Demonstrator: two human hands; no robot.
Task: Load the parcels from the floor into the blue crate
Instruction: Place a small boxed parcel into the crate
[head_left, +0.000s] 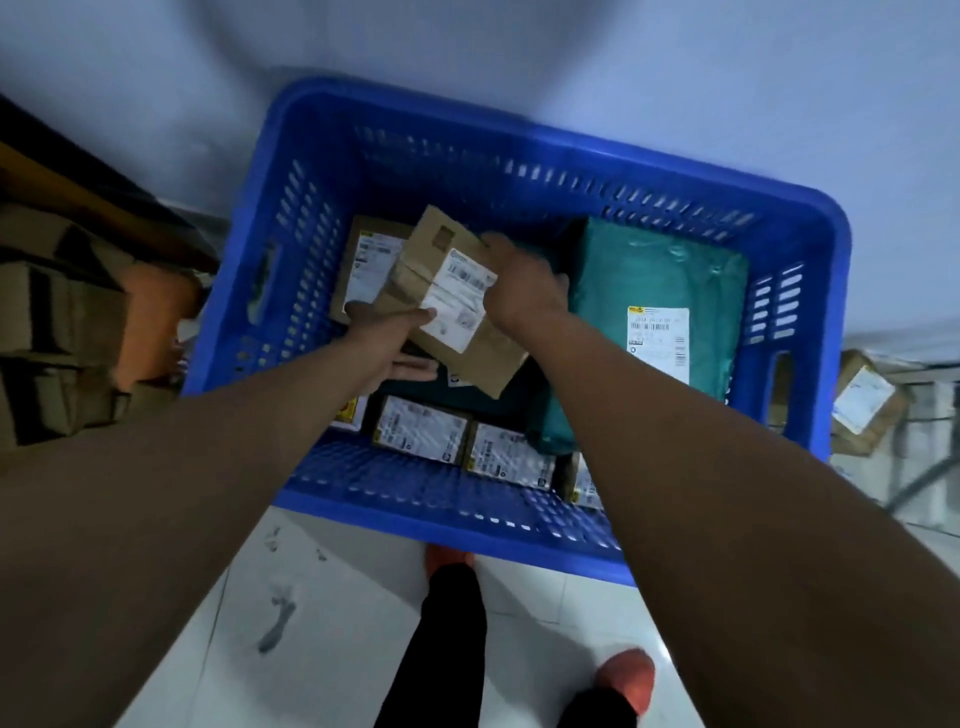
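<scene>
Just right of brown parcel (451, 292), teal mailer (661, 280)

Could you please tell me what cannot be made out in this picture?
Head view:
- Label text on the brown parcel: blurred, too small.
- Right hand: its grip is hidden by its own back.
- Left hand: fingers partly under the parcel.
- Blue crate: floor covered by parcels and arms.
- Floor parcel: half hidden by the crate's wall.
</scene>
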